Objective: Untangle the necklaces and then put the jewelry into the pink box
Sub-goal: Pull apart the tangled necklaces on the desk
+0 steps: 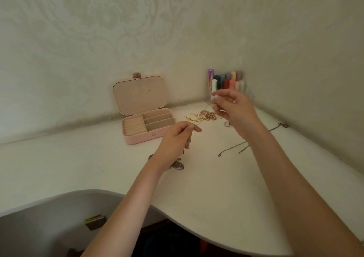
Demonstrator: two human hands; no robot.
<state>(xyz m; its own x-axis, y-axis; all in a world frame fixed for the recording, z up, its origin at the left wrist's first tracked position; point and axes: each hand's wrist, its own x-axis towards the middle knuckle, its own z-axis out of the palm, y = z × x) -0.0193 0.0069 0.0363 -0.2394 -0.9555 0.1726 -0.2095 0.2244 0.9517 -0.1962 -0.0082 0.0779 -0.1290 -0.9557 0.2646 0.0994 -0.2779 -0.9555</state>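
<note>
The pink box (143,138) stands open at the back of the white desk (216,187), its lid leaning on the wall and its beige compartments bare. My right hand (232,109) is raised over a heap of rose-gold jewelry (206,115) and pinches a very thin necklace (205,107), barely visible, that hangs toward the desk. My left hand (177,138) hovers lower with curled fingers and seems to pinch the same strand. A tangled dark chain (178,165) lies by my left wrist. Silver chains (232,148) lie under my right forearm.
Gold earrings (191,119) and a small ring (227,124) lie between the box and my right hand. A clear organizer of lipsticks (226,83) fills the desk's back corner. The desk's front edge curves inward, with a grey chair (49,217) at lower left.
</note>
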